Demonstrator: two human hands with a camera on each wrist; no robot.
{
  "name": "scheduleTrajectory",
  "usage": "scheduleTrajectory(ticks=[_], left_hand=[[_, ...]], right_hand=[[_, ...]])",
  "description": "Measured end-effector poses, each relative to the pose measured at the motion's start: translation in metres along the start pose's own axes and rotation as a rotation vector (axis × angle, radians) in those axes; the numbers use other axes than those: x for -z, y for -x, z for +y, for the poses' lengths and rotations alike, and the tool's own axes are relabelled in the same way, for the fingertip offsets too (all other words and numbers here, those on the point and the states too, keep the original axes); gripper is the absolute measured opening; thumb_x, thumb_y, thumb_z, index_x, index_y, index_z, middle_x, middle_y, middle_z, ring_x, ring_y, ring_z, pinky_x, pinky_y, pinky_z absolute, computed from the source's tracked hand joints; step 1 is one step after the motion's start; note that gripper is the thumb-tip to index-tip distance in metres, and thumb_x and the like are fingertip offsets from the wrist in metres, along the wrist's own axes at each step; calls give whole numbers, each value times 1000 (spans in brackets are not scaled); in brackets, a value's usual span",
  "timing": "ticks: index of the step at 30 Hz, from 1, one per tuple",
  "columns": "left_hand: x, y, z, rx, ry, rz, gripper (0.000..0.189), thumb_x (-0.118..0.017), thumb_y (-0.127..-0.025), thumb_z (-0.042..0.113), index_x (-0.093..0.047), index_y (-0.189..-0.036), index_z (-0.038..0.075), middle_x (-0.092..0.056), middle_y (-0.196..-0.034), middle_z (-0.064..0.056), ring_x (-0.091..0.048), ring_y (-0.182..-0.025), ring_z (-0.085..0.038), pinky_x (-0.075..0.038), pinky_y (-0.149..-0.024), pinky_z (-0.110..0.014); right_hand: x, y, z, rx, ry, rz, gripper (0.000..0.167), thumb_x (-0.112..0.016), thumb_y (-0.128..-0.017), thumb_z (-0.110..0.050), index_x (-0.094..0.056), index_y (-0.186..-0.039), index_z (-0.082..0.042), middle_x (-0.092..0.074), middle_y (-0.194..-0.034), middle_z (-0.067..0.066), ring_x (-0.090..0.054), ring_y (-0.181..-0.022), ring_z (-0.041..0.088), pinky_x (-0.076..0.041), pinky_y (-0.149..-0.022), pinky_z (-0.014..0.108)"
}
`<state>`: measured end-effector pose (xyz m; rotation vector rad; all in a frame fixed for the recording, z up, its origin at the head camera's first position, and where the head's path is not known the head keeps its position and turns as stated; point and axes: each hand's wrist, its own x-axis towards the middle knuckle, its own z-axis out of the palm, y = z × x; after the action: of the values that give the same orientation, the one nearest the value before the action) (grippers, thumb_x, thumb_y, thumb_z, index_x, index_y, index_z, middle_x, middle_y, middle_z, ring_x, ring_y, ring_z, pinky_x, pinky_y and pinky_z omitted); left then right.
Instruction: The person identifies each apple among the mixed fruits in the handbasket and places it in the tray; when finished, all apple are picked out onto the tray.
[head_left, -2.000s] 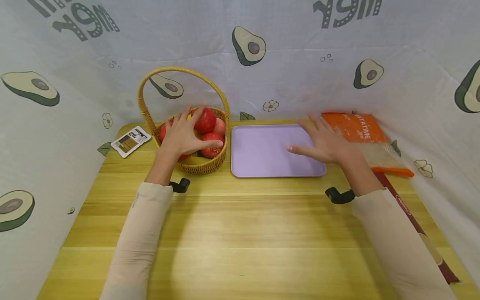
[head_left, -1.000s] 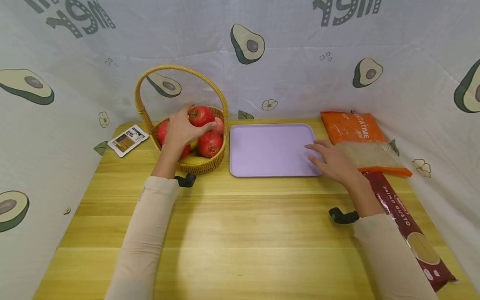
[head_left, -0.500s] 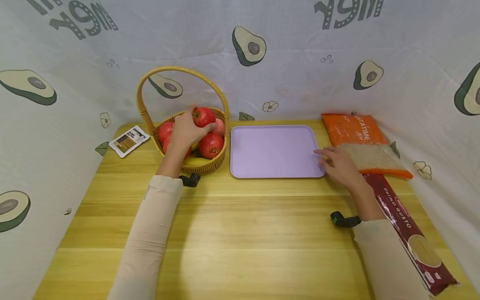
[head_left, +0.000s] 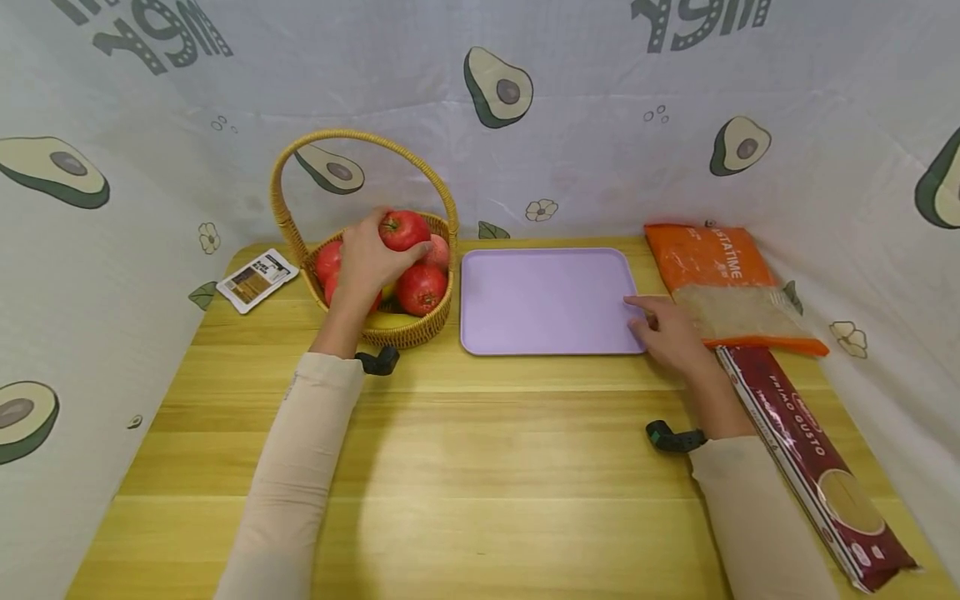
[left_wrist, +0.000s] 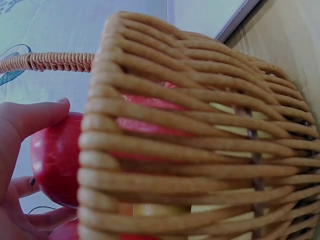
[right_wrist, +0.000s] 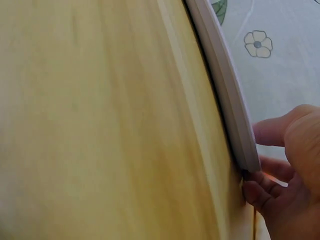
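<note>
In the head view, a wicker basket (head_left: 405, 336) at the back left holds several red fruits and something yellow. My left hand (head_left: 367, 260) reaches in under the handle and grips a red apple (head_left: 403, 230) at the top, thumb on its near side. The left wrist view shows my thumb and fingers round the apple (left_wrist: 57, 160), part of it hidden by the basket's woven wall (left_wrist: 190, 125). My right hand (head_left: 670, 333) is at the right edge of a lilac tray (head_left: 547, 304). In the right wrist view, its thumb and curled fingers pinch the tray's corner (right_wrist: 245, 150).
An orange-and-clear packet (head_left: 708, 258) lies behind my right hand. A long dark red spaghetti packet (head_left: 806, 450) lies beside my right forearm. A small white pouch (head_left: 257, 281) sits left of the basket. A white cloth with avocado prints (head_left: 570, 125) rises behind the wooden table (head_left: 495, 467).
My left hand has closed round the apple in the basket. My right hand has come down from above the tray to its right edge, where its fingers have curled in.
</note>
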<state>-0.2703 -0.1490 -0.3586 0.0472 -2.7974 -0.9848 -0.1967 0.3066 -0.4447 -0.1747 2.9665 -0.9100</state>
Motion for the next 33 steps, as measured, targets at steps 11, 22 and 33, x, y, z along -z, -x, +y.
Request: scheduleTrajectory(ticks=[11, 22, 33], left_hand=[[7, 10, 0, -43, -12, 51, 86, -71, -81, 65, -46, -153, 26, -57, -146, -11, -49, -135, -35, -46, -109, -60], [10, 36, -8, -97, 82, 104, 85, -76, -77, 68, -51, -148, 29, -51, -138, -12, -45, -132, -34, -51, -103, -60], [10, 56, -11, -143, 176, 134, 85, -83, -70, 65, -57, -140, 25, -60, -136, -5, -53, -124, -28, -57, -96, -50]], right_hand=[[-8, 0, -2, -17, -3, 49, 51, -59, -100, -14, -51, -146, 6, -42, -151, 33, -40, -138, 52, -29, -116, 68], [-15, 1, 1, -30, -53, 121, 46, -54, -100, -8, -55, -144, 5, -47, -149, 29, -49, -126, 46, -36, -113, 64], [-22, 0, 4, -11, -108, 196, 41, -50, -101, -2, -59, -140, 6, -52, -145, 29, -50, -107, 39, -40, -91, 50]])
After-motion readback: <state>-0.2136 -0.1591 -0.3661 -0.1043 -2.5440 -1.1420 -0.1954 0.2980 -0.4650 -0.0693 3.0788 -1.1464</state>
